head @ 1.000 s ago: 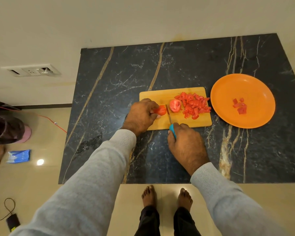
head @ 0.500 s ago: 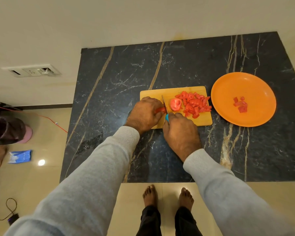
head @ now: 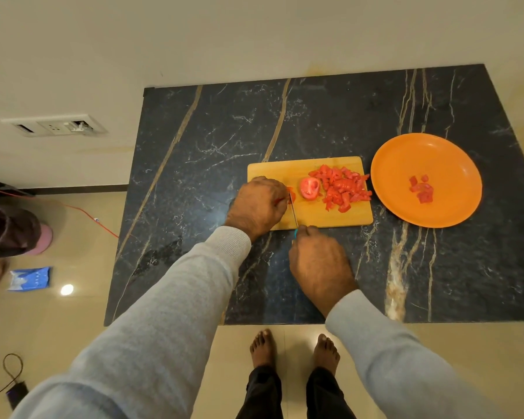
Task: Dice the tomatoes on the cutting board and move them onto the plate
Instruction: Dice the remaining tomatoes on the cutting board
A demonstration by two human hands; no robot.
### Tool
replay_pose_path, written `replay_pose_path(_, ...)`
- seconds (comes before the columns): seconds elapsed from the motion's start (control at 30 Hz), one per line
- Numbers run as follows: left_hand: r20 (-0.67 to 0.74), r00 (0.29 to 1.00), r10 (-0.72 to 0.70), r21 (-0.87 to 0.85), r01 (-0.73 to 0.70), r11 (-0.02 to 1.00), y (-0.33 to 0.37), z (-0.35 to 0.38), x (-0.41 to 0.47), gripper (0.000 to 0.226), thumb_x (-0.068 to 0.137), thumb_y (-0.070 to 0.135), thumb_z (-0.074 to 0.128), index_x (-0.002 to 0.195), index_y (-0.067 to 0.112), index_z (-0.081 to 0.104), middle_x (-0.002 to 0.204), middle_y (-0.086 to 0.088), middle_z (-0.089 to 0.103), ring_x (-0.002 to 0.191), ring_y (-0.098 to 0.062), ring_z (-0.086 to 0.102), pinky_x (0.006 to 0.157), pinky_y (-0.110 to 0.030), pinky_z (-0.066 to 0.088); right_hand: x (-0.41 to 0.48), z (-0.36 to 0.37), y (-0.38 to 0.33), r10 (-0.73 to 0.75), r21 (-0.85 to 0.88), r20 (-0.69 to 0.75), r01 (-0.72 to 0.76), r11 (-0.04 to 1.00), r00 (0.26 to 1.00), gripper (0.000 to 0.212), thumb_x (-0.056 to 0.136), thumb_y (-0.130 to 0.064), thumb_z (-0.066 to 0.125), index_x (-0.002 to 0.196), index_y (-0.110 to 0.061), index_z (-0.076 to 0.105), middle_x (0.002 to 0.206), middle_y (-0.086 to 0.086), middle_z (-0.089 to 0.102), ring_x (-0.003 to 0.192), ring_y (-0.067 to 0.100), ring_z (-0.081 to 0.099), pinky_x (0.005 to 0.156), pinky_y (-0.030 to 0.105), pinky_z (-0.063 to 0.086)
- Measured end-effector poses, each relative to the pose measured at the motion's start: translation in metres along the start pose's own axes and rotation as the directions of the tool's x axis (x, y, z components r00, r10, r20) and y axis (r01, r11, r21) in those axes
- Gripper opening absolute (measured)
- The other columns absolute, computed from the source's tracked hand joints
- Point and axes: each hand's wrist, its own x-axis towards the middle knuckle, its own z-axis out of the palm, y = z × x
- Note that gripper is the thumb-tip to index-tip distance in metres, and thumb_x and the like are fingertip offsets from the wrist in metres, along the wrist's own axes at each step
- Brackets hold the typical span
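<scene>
Drawing the knife (head: 293, 213) back toward the near edge of the cutting board (head: 312, 214), the right hand (head: 319, 264) has retreated from where it was half a second ago, when it sat close against the tomato; it is clenched around the teal handle, now off the board's near edge over the table (head: 194, 146). The left hand (head: 259, 204) stays curled over a tomato piece (head: 290, 198) at the board's left end, gripping it so that only a sliver of red shows beside the blade. That backward pull reads as a slicing stroke running through the piece, so the cutting goes on rather than the transfer. A tomato half (head: 309, 188) lies cut face up just right of the blade, untouched, and the heap of diced tomato (head: 342, 189) fills the board's right end. Only a few dice (head: 421, 189) sit on the orange plate (head: 406, 158), which stands just beside the board toward the table's right edge. By my judgement most of the moving is yet to come.
</scene>
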Motion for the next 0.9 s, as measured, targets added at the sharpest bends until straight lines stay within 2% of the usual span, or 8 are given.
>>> replay_pose_path(0.1, 0.006, 1.0, -0.015, -0.02, 0.015, 1.0, 0.0, 0.0, -0.002, 0.027, 0.096, 0.029, 0.067, 0.115, 0.015, 0.08, 0.118, -0.003, 0.078, 0.109, -0.025, 0.069, 0.102, -0.038, 0.053, -0.02, 0.005, 0.006, -0.006, 0.018, 0.023, 0.006, 1.0, 1.0, 0.035, 0.102, -0.029, 0.048, 0.132, -0.011, 0.055, 0.12, 0.007, 0.061, 0.096, 0.024, 0.067, 0.078, 0.036, 0.058)
replay_pose_path(0.2, 0.023, 0.999, -0.039, -0.044, 0.04, 0.998, -0.004, -0.001, -0.009, 0.037, 0.096, 0.041, 0.061, 0.121, 0.018, 0.077, 0.122, -0.001, 0.076, 0.113, -0.023, 0.068, 0.104, -0.041, 0.054, -0.036, -0.002, 0.011, -0.001, 0.12, -0.07, 0.01, 0.993, 0.998, 0.038, 0.104, -0.033, 0.044, 0.135, -0.012, 0.054, 0.12, 0.006, 0.062, 0.095, 0.024, 0.067, 0.08, 0.036, 0.057)
replay_pose_path(0.27, 0.009, 1.0, -0.028, -0.041, 0.029, 0.999, -0.006, -0.001, -0.014, 0.037, 0.096, 0.039, 0.063, 0.121, 0.016, 0.076, 0.122, -0.002, 0.076, 0.113, -0.024, 0.068, 0.103, -0.041, 0.055, -0.035, -0.007, 0.009, -0.003, 0.133, -0.15, 0.023, 0.991, 0.989, 0.04, 0.105, -0.034, 0.043, 0.135, -0.011, 0.055, 0.115, 0.007, 0.063, 0.091, 0.025, 0.066, 0.076, 0.037, 0.056)
replay_pose_path(0.43, 0.0, 0.999, -0.045, -0.039, 0.045, 0.998, -0.004, 0.003, -0.013, 0.033, 0.093, 0.032, 0.059, 0.112, 0.013, 0.078, 0.111, -0.004, 0.078, 0.102, -0.026, 0.068, 0.095, -0.042, 0.055, 0.004, -0.01, -0.005, -0.043, 0.091, -0.257, 0.069, 0.993, 0.965, 0.028, 0.096, -0.024, 0.057, 0.114, -0.004, 0.065, 0.095, 0.013, 0.065, 0.076, 0.034, 0.065, 0.061, 0.037, 0.05)
replay_pose_path(0.63, -0.022, 0.999, -0.048, -0.057, 0.047, 0.997, -0.004, 0.006, -0.011, 0.021, 0.09, 0.023, 0.065, 0.097, 0.012, 0.081, 0.097, -0.005, 0.079, 0.093, -0.028, 0.069, 0.087, -0.041, 0.057, 0.03, -0.011, -0.012, -0.053, 0.045, -0.194, 0.063, 0.997, 0.98, 0.019, 0.093, -0.016, 0.055, 0.104, -0.005, 0.066, 0.096, 0.014, 0.066, 0.079, 0.037, 0.067, 0.06, 0.036, 0.045)
replay_pose_path(0.77, -0.005, 0.999, -0.053, -0.024, 0.053, 0.998, -0.003, 0.007, -0.008, 0.025, 0.091, 0.028, 0.062, 0.098, 0.013, 0.08, 0.099, -0.004, 0.078, 0.093, -0.029, 0.068, 0.085, -0.042, 0.057, 0.023, -0.011, -0.011, -0.083, -0.005, -0.148, 0.083, 0.997, 0.985, 0.021, 0.094, -0.016, 0.057, 0.109, -0.005, 0.065, 0.102, 0.015, 0.064, 0.082, 0.036, 0.068, 0.061, 0.036, 0.045)
replay_pose_path(0.9, -0.038, 0.999, -0.037, -0.039, 0.036, 0.999, -0.005, 0.008, -0.009, 0.024, 0.091, 0.026, 0.061, 0.098, 0.012, 0.08, 0.098, -0.004, 0.078, 0.09, -0.029, 0.068, 0.084, -0.04, 0.057, 0.003, -0.001, -0.008, -0.048, -0.016, -0.018, 0.047, 0.999, 0.999, 0.028, 0.097, -0.023, 0.056, 0.12, -0.008, 0.059, 0.114, 0.011, 0.061, 0.095, 0.032, 0.067, 0.073, 0.039, 0.054)
